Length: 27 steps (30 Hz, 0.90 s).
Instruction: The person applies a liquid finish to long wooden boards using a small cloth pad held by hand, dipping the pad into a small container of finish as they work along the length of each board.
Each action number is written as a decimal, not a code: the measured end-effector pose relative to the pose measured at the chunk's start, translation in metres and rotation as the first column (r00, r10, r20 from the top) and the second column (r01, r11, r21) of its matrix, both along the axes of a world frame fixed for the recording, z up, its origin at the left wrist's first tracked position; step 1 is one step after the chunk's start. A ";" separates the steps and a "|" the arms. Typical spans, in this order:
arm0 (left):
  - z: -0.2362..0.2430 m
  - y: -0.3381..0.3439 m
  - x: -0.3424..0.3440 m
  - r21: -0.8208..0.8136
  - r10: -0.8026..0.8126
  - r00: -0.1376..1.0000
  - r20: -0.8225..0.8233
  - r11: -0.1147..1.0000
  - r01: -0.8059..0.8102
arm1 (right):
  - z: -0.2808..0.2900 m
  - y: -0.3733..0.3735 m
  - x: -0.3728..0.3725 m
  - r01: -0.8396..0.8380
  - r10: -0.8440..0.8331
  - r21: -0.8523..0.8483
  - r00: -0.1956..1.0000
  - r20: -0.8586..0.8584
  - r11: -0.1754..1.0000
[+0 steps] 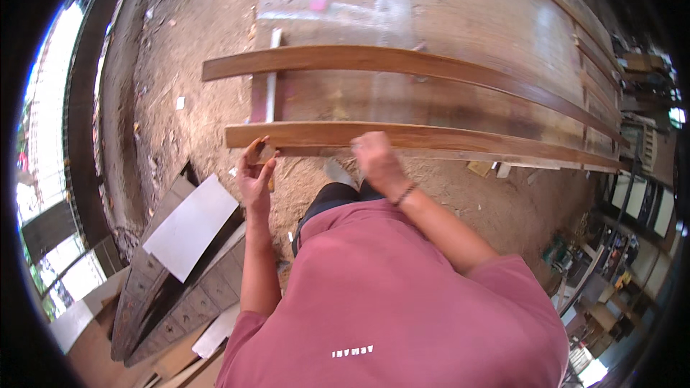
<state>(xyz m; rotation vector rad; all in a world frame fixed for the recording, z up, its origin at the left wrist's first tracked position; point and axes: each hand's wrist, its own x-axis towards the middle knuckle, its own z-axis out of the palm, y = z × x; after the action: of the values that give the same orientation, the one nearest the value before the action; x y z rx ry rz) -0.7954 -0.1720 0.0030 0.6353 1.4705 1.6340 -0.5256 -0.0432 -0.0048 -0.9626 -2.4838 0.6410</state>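
Observation:
Two long brown varnished wooden boards lie lengthwise across a paint-stained plywood surface [460, 14], the nearer board [445, 137] in front of the farther one [338, 58]. A white strip [272, 104] shows beneath their left ends. My left hand [257, 165] is at the lower edge of the nearer board's left end, thumb and fingers curved but apart; I cannot tell if it touches the wood. My right hand [377, 162] is closed just below the same board, slightly blurred; whatever it may hold is hidden.
Dusty ground [187, 43] surrounds the work surface. A pale flat sheet [187, 226] rests on dark angular timber pieces [180, 316] at lower left. A dark barrier [86, 172] runs along the left. Clutter and offcuts [596, 294] crowd the right side.

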 end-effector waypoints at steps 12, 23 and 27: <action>0.021 0.051 0.071 0.041 -0.078 0.997 -0.020 0.996 0.078 | 0.004 0.084 0.291 0.708 -0.722 0.151 0.660 0.208 0.690; 0.017 0.086 0.111 -0.057 -0.361 0.932 -0.018 0.931 0.360 | -0.019 0.019 0.092 0.267 -0.267 0.006 0.964 -0.008 0.964; 0.029 0.084 0.098 0.025 -0.421 0.907 0.013 0.907 0.420 | -0.010 0.026 0.140 0.402 -0.402 -0.043 0.896 -0.186 0.915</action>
<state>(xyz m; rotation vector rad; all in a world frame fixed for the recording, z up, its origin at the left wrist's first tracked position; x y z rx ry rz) -0.6971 -0.0877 0.0323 0.8803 1.2001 1.3135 -0.3855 -0.0174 -0.0150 -1.3020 -2.0291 0.5672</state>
